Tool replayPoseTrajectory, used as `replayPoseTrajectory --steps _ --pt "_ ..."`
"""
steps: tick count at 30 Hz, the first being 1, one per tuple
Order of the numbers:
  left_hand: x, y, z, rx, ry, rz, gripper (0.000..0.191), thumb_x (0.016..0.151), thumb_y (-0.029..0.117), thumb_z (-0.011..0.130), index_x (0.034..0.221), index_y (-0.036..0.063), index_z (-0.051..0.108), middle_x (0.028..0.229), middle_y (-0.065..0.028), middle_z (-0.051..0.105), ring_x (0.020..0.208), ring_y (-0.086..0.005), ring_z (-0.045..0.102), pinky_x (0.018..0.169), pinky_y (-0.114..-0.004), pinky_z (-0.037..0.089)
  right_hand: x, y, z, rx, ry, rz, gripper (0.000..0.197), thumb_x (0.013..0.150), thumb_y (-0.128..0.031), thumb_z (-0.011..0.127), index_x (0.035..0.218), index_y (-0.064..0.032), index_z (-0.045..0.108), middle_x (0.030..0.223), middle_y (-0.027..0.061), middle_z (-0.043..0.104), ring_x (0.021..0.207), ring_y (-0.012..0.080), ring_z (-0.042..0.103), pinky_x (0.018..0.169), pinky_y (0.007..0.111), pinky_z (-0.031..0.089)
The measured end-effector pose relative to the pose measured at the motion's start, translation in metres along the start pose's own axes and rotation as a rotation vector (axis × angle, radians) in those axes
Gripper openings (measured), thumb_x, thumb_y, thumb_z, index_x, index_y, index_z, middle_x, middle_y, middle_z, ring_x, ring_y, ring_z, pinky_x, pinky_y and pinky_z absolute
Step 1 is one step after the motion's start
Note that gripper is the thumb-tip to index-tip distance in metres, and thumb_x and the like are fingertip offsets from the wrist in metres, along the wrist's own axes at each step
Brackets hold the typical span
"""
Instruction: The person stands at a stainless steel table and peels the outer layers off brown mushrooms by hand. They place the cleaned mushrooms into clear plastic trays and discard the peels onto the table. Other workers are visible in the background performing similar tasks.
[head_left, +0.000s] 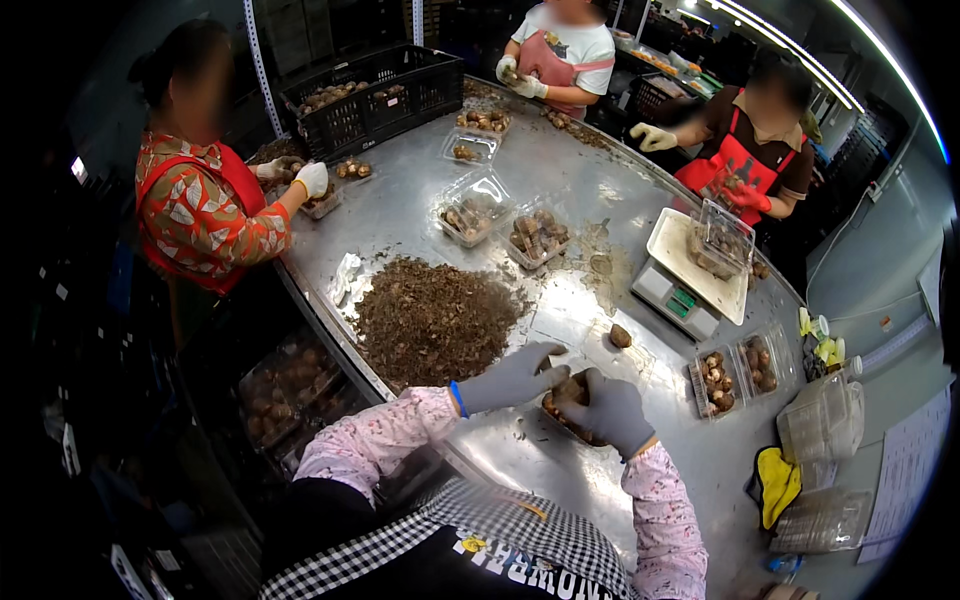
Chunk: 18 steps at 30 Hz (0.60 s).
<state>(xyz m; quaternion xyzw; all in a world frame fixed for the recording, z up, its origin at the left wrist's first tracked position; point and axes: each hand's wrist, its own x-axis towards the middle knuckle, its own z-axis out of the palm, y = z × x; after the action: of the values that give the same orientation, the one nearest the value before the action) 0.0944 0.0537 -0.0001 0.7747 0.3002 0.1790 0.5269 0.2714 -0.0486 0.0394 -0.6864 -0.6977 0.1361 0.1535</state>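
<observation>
My left hand (514, 379), in a grey glove with a blue cuff, reaches over the left rim of a clear plastic tray (553, 426). Its thumb and fingers curve around a dark gap, and whether something brown is held there is unclear. My right hand (613, 412), gloved alike, covers the tray's right side. Its fingers are closed around a brown corm that looks like taro (573, 390). More corms lie beneath, mostly hidden by this hand. Beyond the tray, a single loose corm (620, 336) rests on the metal table (495, 457).
A heap of brown peelings (435, 319) lies left of my hands. Filled clamshell boxes (536, 238) stand farther back. A scale (679, 296) bearing a filled box and two packed compartments (716, 382) are at right. Three co-workers (214, 187) stand around the table. A black crate (375, 101) sits behind.
</observation>
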Motion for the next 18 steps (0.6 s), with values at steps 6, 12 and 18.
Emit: replayPoseTrajectory --steps 6,12,18 --pt "0.001 -0.043 0.010 -0.859 -0.534 -0.356 0.028 0.100 0.028 0.042 0.107 0.0061 0.057 0.077 -0.0007 0.054 0.059 -0.0140 0.053 0.048 -0.026 0.043 -0.019 -0.034 0.003 -0.079 0.307 -0.288 0.032 0.086 -0.034 0.066 0.102 -0.0069 0.061 0.074 0.0140 0.066 0.062 0.0333 0.064 0.055 0.042 0.050" --pt "-0.047 0.016 -0.017 -1.041 -0.546 -0.263 0.024 0.098 0.013 0.040 0.103 -0.0022 0.057 0.092 -0.0086 0.066 0.067 -0.0076 0.058 0.054 -0.019 0.042 -0.024 -0.053 0.024 -0.128 0.298 -0.415 0.030 0.087 -0.024 0.060 0.111 -0.0058 0.056 0.085 0.0119 0.058 0.076 0.0312 0.059 0.064 0.041 0.048" --pt "-0.049 -0.008 0.007 -0.918 -0.061 -0.193 0.034 0.103 0.025 0.033 0.090 0.0088 0.060 0.074 -0.0102 0.067 0.054 -0.0159 0.056 0.049 -0.029 0.044 -0.009 -0.058 0.060 0.030 0.447 -0.265 0.023 0.093 -0.022 0.052 0.106 -0.0036 0.054 0.076 0.0165 0.059 0.069 0.0350 0.060 0.059 0.043 0.046"
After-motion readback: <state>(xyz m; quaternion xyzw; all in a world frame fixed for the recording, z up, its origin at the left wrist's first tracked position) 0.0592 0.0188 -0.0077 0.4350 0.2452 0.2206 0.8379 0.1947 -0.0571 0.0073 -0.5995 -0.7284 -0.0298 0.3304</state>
